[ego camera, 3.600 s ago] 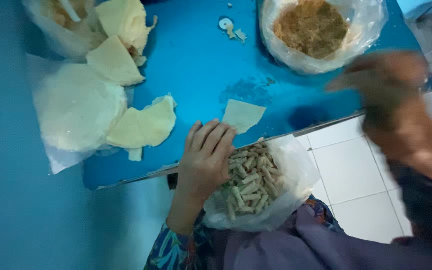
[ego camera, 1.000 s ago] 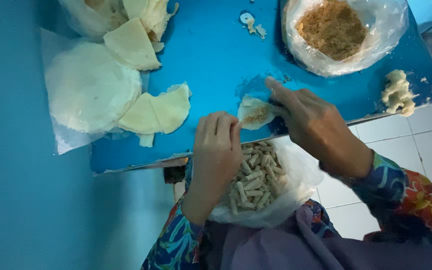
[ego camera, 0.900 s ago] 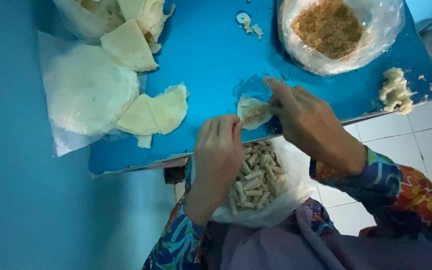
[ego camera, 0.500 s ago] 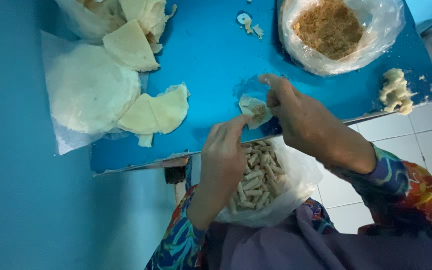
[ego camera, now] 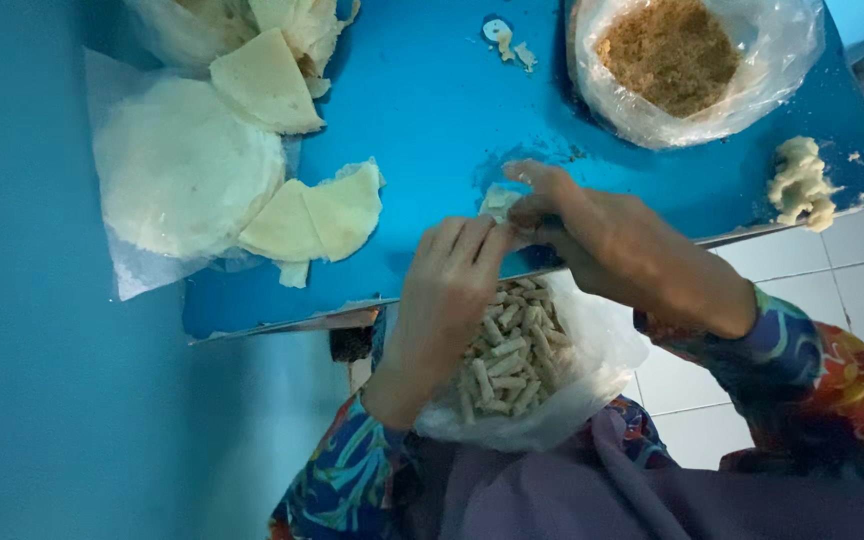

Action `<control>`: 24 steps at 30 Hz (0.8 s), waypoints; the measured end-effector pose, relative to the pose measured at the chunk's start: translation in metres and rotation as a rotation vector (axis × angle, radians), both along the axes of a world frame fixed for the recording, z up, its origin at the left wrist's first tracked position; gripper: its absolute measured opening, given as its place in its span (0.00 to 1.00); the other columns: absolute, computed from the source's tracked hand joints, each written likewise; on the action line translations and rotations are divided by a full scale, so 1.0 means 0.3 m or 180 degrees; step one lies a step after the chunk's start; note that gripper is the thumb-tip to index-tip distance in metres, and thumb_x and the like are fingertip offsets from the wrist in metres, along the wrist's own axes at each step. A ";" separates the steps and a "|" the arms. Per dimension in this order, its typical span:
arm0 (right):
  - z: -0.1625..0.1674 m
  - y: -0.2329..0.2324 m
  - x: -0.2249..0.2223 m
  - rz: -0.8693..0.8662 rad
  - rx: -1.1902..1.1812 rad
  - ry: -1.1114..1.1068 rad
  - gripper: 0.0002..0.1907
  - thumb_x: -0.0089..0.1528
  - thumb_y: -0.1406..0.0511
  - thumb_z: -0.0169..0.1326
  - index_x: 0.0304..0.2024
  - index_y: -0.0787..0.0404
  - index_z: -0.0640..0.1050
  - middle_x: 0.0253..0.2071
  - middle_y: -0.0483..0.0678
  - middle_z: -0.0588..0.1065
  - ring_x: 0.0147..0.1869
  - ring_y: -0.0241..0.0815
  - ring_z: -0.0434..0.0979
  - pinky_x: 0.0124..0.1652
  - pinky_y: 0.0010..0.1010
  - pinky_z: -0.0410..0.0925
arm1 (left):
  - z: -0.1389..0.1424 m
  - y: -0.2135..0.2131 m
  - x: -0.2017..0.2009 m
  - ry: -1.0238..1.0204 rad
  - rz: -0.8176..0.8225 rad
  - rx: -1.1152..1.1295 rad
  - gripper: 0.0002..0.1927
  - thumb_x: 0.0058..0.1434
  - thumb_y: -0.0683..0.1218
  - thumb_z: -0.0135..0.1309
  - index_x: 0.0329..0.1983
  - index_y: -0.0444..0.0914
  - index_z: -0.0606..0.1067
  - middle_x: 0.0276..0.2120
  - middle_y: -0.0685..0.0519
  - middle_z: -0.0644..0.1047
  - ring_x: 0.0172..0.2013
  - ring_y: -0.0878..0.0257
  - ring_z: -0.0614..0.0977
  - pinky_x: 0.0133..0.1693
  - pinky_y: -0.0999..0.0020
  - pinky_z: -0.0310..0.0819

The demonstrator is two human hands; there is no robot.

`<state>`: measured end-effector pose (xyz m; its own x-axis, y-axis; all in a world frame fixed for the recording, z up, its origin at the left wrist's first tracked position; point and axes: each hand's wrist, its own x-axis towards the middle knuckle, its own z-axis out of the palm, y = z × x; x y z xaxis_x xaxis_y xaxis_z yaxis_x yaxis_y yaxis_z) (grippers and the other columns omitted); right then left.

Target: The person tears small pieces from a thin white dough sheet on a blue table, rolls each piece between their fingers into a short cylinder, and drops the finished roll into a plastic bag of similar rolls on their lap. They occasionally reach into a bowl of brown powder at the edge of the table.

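My left hand and my right hand meet at the front edge of the blue table. Both sets of fingers pinch a small pale wrapper piece with filling, mostly hidden under the fingers. Just below the hands, on my lap, a clear plastic bag holds several small finished rolls.
A stack of round pale wrappers on plastic lies at left, with cut wedge pieces beside it. A plastic-lined bowl of brown shredded filling sits at the back right. A lump of dough rests near the right edge. White floor tiles show below.
My right hand came in from the right and joined the left at the wrapper piece. The flat wrapper has been folded up between the fingers.
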<state>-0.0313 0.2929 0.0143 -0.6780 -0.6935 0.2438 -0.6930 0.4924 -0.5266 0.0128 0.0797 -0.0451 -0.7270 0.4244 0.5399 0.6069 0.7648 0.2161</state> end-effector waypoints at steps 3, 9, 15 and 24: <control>0.010 -0.004 -0.022 0.0319 -0.0210 0.0444 0.38 0.59 0.70 0.59 0.70 0.64 0.60 0.46 0.56 0.80 0.51 0.58 0.81 0.47 0.47 0.72 | 0.000 0.011 -0.026 0.0067 0.0017 -0.0171 0.13 0.63 0.35 0.57 0.51 0.32 0.74 0.45 0.44 0.75 0.47 0.50 0.76 0.49 0.55 0.73; 0.056 -0.048 -0.142 0.0090 0.0198 -0.0820 0.36 0.62 0.70 0.59 0.72 0.57 0.62 0.40 0.50 0.81 0.44 0.49 0.82 0.42 0.41 0.72 | 0.009 0.033 -0.065 -0.0506 0.0402 0.0408 0.03 0.66 0.37 0.56 0.40 0.38 0.74 0.35 0.47 0.74 0.39 0.51 0.74 0.41 0.53 0.70; 0.015 -0.037 -0.131 0.0231 -0.0104 -0.0267 0.34 0.63 0.74 0.56 0.71 0.60 0.62 0.38 0.50 0.80 0.40 0.50 0.83 0.37 0.38 0.74 | -0.008 0.046 -0.028 0.0190 0.0498 -0.0326 0.14 0.65 0.36 0.55 0.53 0.31 0.75 0.41 0.45 0.74 0.43 0.52 0.75 0.44 0.57 0.75; -0.081 0.018 -0.076 0.0225 0.0100 0.1176 0.36 0.58 0.74 0.56 0.69 0.65 0.61 0.46 0.56 0.78 0.49 0.57 0.80 0.47 0.45 0.73 | -0.037 0.050 -0.066 -0.0039 0.0520 -0.0264 0.06 0.67 0.37 0.56 0.47 0.34 0.75 0.39 0.45 0.72 0.43 0.50 0.74 0.44 0.53 0.71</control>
<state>-0.0541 0.2982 -0.0099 -0.4983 -0.7465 0.4410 -0.8663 0.4483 -0.2201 -0.0070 0.0946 -0.0561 -0.7962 0.3427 0.4986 0.4708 0.8685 0.1550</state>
